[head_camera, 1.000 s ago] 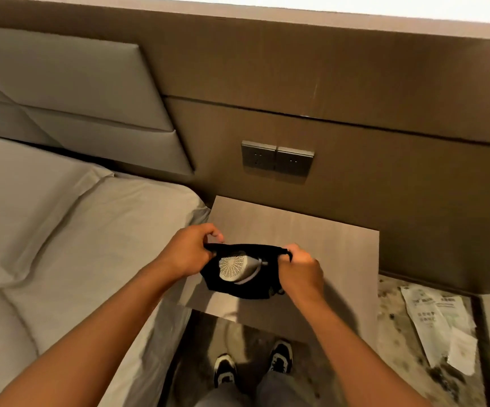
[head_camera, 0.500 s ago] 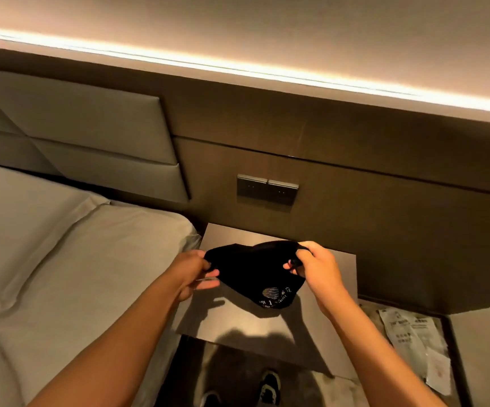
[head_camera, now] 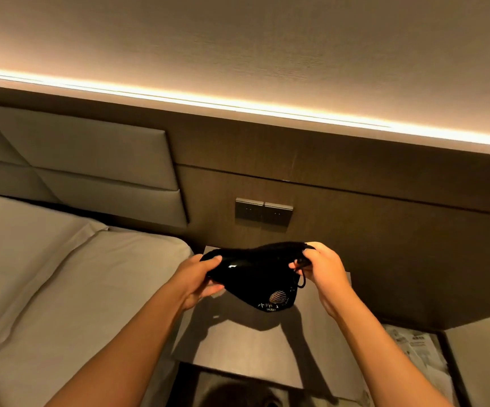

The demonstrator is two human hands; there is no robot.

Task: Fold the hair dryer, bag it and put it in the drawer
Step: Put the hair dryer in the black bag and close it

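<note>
A black drawstring bag (head_camera: 260,274) with a gold shell logo hangs in the air above the bedside table (head_camera: 255,342). The hair dryer is hidden inside it. My left hand (head_camera: 199,274) grips the bag's left end. My right hand (head_camera: 320,267) pinches the gathered mouth and the drawstring cord at the bag's right end. No drawer is visible in this view.
A bed (head_camera: 61,289) with a grey pillow lies to the left. Wall switches (head_camera: 263,213) sit on the wood panel behind the table. Plastic-wrapped papers (head_camera: 417,351) lie on the floor at the right.
The white dryer, visible in the open bag a second ago, is now covered. Both hands lifted the bag and its mouth is pulled together. The camera tilted upward.
</note>
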